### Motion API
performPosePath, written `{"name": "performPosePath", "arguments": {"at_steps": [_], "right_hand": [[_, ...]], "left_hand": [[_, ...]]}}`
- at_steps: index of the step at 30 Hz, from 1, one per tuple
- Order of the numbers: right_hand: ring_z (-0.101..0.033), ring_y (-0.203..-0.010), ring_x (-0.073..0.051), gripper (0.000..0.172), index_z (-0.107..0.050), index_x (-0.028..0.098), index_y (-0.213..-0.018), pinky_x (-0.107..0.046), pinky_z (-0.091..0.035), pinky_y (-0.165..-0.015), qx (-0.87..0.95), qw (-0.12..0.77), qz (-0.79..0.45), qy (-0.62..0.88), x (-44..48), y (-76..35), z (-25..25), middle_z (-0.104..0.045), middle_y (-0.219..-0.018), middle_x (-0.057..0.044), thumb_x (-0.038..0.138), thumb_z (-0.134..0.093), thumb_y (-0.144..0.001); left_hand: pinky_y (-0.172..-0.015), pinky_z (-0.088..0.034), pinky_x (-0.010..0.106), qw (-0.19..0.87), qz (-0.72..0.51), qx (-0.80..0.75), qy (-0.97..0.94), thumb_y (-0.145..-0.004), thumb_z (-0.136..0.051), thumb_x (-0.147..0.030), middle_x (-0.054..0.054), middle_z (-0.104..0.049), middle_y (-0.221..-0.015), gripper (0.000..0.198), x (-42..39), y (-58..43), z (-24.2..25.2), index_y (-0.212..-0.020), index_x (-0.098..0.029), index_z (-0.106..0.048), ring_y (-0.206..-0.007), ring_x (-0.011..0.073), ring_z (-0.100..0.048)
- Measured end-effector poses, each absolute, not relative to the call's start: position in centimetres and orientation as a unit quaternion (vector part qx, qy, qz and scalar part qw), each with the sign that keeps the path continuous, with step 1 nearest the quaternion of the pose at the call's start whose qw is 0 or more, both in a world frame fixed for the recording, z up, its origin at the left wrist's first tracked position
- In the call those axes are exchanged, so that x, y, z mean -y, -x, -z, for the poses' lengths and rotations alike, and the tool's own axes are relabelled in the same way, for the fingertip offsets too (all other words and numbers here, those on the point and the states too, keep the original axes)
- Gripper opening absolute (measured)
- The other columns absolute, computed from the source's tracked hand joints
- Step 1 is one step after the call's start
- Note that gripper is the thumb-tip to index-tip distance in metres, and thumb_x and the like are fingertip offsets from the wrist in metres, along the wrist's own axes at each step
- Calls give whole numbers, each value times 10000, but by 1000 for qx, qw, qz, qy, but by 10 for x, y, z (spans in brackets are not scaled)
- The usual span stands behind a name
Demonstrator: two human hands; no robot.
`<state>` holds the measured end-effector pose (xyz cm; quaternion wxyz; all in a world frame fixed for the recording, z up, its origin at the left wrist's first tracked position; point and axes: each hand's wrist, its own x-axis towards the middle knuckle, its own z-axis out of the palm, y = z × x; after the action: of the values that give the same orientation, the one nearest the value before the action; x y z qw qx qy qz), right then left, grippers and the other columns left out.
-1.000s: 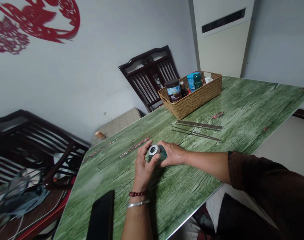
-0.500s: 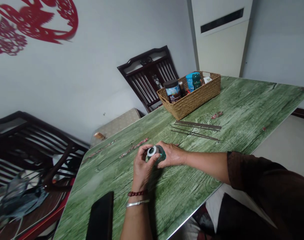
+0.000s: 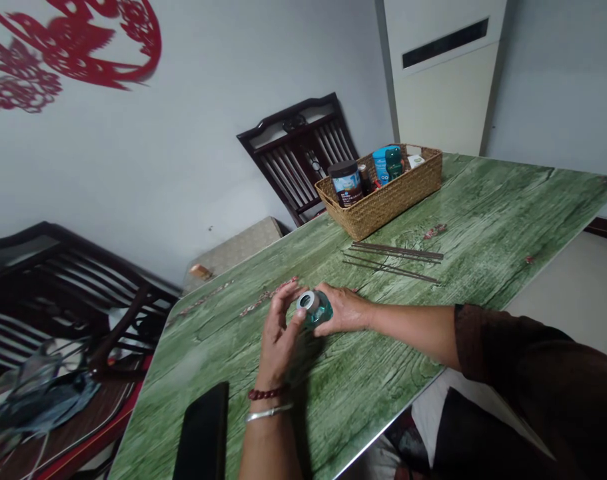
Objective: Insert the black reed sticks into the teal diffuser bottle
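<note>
A small teal glass bottle (image 3: 316,309) with a white ring around a dark round opening or cap lies on its side between my hands, just above the green wood-grain table top (image 3: 363,380). My left hand (image 3: 279,337) grips it from the lower left, fingertips on the ring's side. My right hand (image 3: 346,309) cups the other side. The bottle's underside is hidden by my fingers. A bead bracelet (image 3: 267,393) and a silver bangle (image 3: 268,414) sit on my left wrist.
A wicker basket (image 3: 383,207) holding a dark jar, blue box and green bottle stands at the table's far end. Several thin dark sticks (image 3: 396,259) lie before it. A black phone (image 3: 203,433) lies near my left arm. Dark wooden chairs stand beyond the table's edges.
My left hand has slid down and left along the bottle, leaving more of the white ring showing. My left wrist has swung slightly left. The right hand stays nearly still.
</note>
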<state>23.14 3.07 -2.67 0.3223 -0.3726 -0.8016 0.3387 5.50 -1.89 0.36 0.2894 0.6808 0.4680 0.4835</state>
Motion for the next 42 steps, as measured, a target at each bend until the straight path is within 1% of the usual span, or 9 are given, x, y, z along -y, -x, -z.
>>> {"name": "performPosePath", "arguments": {"at_steps": [3, 8, 11, 16, 18, 22, 26, 33, 42], "right_hand": [[-676, -1017, -279, 760, -504, 207, -1235, -335, -474, -800, 803, 328, -341, 362, -32, -232, 28, -690, -1118, -73, 443, -874, -614], [-683, -950, -274, 709, -513, 196, -1207, -330, -473, -754, 804, 315, -336, 376, -29, -232, 26, -694, -1043, -70, 460, -850, -641], [-678, -986, -281, 753, -514, 190, -1229, -352, -484, -796, 804, 316, -328, 382, -28, -231, 26, -686, -1066, -82, 466, -873, -627], [-624, -1158, -277, 913, -431, 216, -1389, -387, -474, -936, 797, 333, -374, 338, -29, -240, 21, -628, -1279, -103, 438, -898, -637], [-592, -1200, -263, 830, -446, 211, -1393, -386, -458, -977, 798, 351, -360, 334, -28, -249, 11, -599, -1322, -111, 461, -852, -713], [-612, -1108, -238, 568, -575, 208, -1282, -364, -458, -951, 821, 361, -224, 382, -17, -260, -27, -625, -1195, -91, 552, -711, -851], [-653, -1011, -260, 541, -620, 244, -1266, -354, -478, -846, 886, 216, -89, 399, -9, -246, -65, -653, -1157, -98, 625, -628, -882], [-669, -950, -253, 303, -691, 180, -1146, -291, -437, -731, 940, 35, 1, 340, -20, -223, -98, -724, -1087, -126, 268, -640, -860], [-607, -941, -196, 360, -690, 178, -1113, -279, -415, -819, 969, 61, -52, 235, -30, -237, -120, -693, -1034, -63, 35, -633, -787]], "left_hand": [[-1155, -370, 489, 296, -477, -446, -697, -956, -549, -520, 120, -529, -1485, 565, 21, -58, -7, -1455, -265, -475, -1387, 300, -483], [-1114, -404, 517, 192, -433, -522, -710, -831, -720, -520, 115, -654, -1316, 546, 19, -63, -9, -1283, -225, -639, -1246, 326, -585], [-1146, -387, 493, 307, -432, -492, -691, -880, -681, -479, 112, -626, -1391, 550, 20, -59, -9, -1369, -242, -591, -1322, 315, -551], [-1196, -343, 467, 447, -462, -434, -631, -794, -771, -500, 107, -441, -1585, 855, 24, -50, -6, -1533, -302, -390, -1474, 327, -387], [-1195, -343, 468, 465, -455, -427, -628, -757, -798, -511, 123, -427, -1591, 912, 23, -50, -3, -1536, -285, -383, -1481, 340, -373], [-1164, -368, 501, 399, -437, -465, -659, -640, -877, -474, 150, -505, -1511, 1028, 16, -58, 5, -1516, -250, -386, -1395, 359, -479], [-1077, -442, 498, 278, -453, -509, -677, -586, -876, -413, 131, -617, -1333, 902, 8, -68, 14, -1371, -192, -491, -1237, 341, -593], [-952, -494, 444, 260, -452, -499, -691, -601, -838, -352, 88, -685, -1135, 691, 7, -73, 16, -1206, -175, -558, -1076, 304, -635], [-939, -498, 467, 284, -479, -476, -681, -588, -861, -336, 102, -697, -1102, 658, 9, -75, 12, -1175, -173, -613, -1040, 318, -656]]}}
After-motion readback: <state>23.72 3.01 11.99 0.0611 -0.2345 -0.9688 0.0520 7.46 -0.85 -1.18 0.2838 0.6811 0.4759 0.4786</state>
